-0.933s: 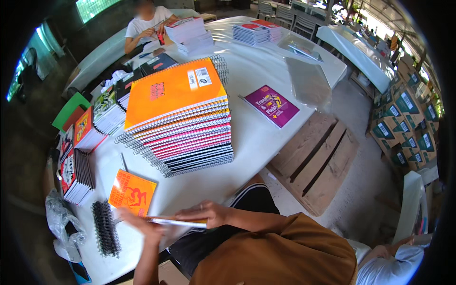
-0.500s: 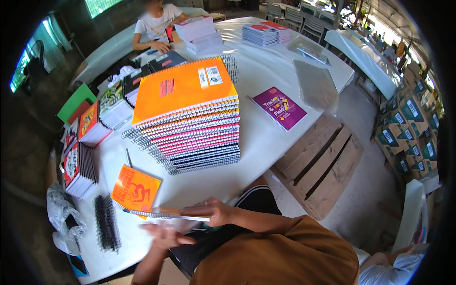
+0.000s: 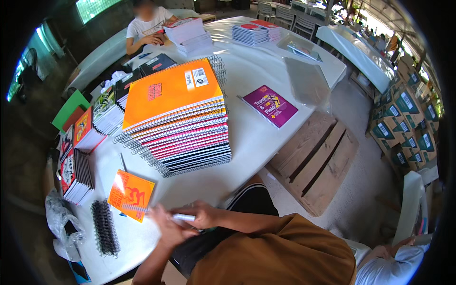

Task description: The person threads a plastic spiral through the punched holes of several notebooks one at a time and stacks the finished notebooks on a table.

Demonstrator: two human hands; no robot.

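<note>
A thin spiral notebook (image 3: 184, 217) is held nearly edge-on at the table's near edge, mostly covered by my hands. My right hand (image 3: 203, 214) grips its right end, fingers closed round it. Against its middle is my left hand (image 3: 167, 228), its fingers smeared by motion. Past that hand a stretch of wire coil (image 3: 135, 207) shows over a small orange notebook or cover (image 3: 130, 190) lying on the table. Beyond stands a tall stack of spiral notebooks (image 3: 173, 90), an orange one on top, with loose coils sticking out at its sides.
Black coils (image 3: 104, 228) lie in a bundle at left, beside a clear plastic bag (image 3: 64, 228). Piled books (image 3: 78, 175) line the left edge. A purple notebook (image 3: 270, 105) lies right of the stack. A wooden bench (image 3: 313, 161) stands at right. Another person (image 3: 147, 26) sits across the table.
My left hand has risen from below the notebook to its middle, covering much of it. The right hand has shifted slightly left. The whole view has moved a little.
</note>
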